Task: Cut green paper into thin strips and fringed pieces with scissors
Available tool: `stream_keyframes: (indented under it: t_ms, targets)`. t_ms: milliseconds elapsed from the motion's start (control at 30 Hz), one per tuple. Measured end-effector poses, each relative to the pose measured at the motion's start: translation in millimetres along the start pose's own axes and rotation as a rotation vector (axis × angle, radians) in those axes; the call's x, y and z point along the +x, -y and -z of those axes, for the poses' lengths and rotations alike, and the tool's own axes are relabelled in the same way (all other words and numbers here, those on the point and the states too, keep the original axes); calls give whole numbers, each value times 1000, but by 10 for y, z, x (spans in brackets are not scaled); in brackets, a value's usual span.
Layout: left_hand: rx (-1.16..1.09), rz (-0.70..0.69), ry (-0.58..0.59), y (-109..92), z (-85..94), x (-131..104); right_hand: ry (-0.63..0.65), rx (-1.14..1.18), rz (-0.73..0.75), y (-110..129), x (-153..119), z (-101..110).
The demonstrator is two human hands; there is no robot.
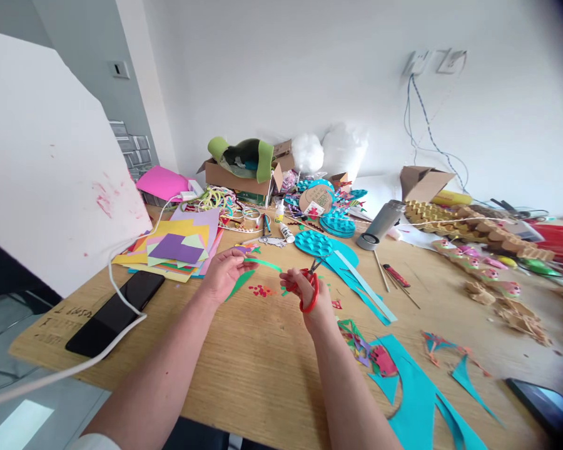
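My left hand [226, 272] pinches one end of a thin curved green paper strip [265, 264], whose other end reaches the fingertips of my right hand. Red-handled scissors [311, 292] hang on the fingers of my right hand [312, 300], their blades pointing up and away from me. Below my left fingers lies a larger green paper piece [240, 284]. Small red paper bits [261, 290] are scattered on the wooden table [263, 350] between the hands. Just beyond the scissors is a blue bumpy disc [313, 244].
Coloured paper sheets [173, 249] and a black phone [117, 309] lie at left, with a white cable [117, 284] crossing the phone. A grey bottle [382, 225] lies tilted behind blue scraps [410, 387] at right. Boxes [239, 180] stand at the back.
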State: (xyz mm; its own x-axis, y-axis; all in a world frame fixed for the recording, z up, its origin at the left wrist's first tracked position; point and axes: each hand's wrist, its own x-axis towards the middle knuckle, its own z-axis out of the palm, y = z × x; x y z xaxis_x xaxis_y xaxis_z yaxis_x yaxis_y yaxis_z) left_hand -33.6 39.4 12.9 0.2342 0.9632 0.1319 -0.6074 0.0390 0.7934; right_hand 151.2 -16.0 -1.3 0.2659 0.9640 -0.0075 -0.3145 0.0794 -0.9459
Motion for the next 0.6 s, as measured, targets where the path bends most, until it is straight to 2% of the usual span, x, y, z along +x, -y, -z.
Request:
stream_keyframes:
  t_ms: [167,400,500,600]
  targets:
    - [-8,24,25,11,14,-8,84,60,-61,-31,-29,-47]
    - [80,21,-9,31,26,-2,34,17,76,-13,-17,-56]
    - [143,5,-82,41,44,21,-22,-64,150,27,-52,-60]
    - [286,-35,-255,74,74,54,-89,-274,301,49,-112,-61]
